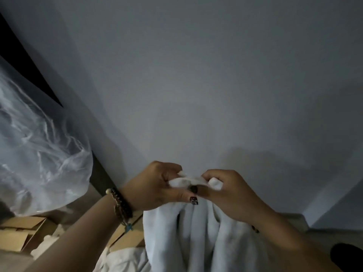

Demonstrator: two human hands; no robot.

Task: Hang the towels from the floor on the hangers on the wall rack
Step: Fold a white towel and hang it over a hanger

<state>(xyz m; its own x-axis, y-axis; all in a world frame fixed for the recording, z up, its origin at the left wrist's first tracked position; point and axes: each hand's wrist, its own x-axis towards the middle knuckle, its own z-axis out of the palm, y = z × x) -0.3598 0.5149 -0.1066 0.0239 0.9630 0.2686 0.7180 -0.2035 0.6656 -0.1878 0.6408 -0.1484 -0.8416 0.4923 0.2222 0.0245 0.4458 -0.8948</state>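
Both hands are up in front of the plain grey wall [196, 85], pinching the top edge of a white towel [196, 232]. The left hand [155, 185] has its fingers curled tight around a bunched bit of that edge, and the right hand [227, 191] is doing the same just beside it, with a little nub of fabric poking out past its knuckles. The two hands are nearly touching, and dark-painted nails show where they meet. The rest of the towel hangs straight down below the hands in soft folds, right against the base of the wall. There are beaded bracelets [121, 207] on the left wrist. Off to the left of the towel there's a big crinkly clear plastic bag [39, 154], and under that some cardboard boxes [21, 234] on the floor. More white fabric [125, 260] sits low, just left of the hanging towel; can't tell if it's another towel.
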